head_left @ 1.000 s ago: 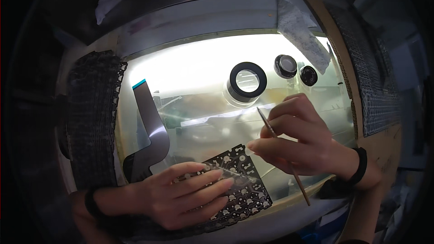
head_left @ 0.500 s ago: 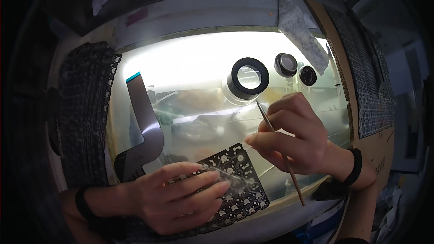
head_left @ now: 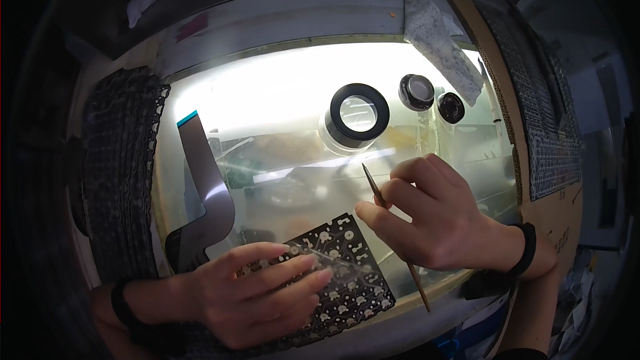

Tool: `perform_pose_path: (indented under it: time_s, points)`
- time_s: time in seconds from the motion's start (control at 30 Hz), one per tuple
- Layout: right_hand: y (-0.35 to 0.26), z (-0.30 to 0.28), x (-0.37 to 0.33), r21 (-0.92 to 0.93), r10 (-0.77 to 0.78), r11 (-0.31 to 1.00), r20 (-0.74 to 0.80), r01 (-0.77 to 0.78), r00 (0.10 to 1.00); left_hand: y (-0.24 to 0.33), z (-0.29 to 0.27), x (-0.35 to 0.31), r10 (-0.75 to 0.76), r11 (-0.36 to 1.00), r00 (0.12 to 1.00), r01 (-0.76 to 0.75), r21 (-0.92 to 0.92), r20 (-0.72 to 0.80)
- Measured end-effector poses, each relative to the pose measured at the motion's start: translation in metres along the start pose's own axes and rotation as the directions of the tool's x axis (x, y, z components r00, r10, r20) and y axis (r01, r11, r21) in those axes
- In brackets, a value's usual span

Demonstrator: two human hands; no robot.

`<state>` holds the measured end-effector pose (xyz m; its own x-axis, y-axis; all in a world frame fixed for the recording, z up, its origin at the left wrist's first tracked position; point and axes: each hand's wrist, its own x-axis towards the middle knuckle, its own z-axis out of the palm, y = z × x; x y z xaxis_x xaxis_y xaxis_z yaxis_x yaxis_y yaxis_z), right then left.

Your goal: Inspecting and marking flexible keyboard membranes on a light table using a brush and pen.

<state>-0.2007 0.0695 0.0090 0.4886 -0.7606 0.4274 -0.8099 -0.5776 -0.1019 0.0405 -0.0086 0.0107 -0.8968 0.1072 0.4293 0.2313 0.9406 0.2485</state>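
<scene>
My left hand (head_left: 267, 293) lies with its fingers stretched out over a dark patterned circuit sheet (head_left: 357, 290) dotted with pale spots, at the near edge of a lit glass-topped surface (head_left: 280, 193). A clear film edge glints across that sheet beside my fingertips. In my right hand (head_left: 440, 220) is a thin paintbrush (head_left: 415, 279), gripped between thumb and fingers. Its pointed tip is up and to the left, apart from the sheet, and the brown handle slants down toward me. Beyond the tip stands a round black-rimmed magnifier loupe (head_left: 341, 132).
Two small dark-rimmed round pots (head_left: 419, 93) sit right of the loupe, near a speckled strip (head_left: 440, 47). A bent grey blade-like piece with a blue end (head_left: 205, 180) lies left. Stacked dark sheets (head_left: 123, 167) flank the left side; more sheets (head_left: 550, 127) rest on cardboard at right.
My right hand and the paintbrush have shifted a little toward me and to the left. My left hand stays on the circuit sheet. The whole view has slid slightly.
</scene>
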Motion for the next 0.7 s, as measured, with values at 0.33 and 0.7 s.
perform_pose_path:
  time_s: [0.33, 0.7]
  points:
    - [0.004, 0.002, -0.002, 0.045, 0.013, 0.999, -0.059, -0.01, 0.998, 0.001, -0.003, 0.006, -0.016, 1.0, 1.0, 0.016, 0.002, -0.006]
    - [-0.006, 0.012, 0.001, 0.16, -0.031, 0.986, -0.081, 0.044, 0.996, -0.001, 0.001, 0.0, -0.033, 0.999, 0.999, 0.033, -0.019, -0.018]
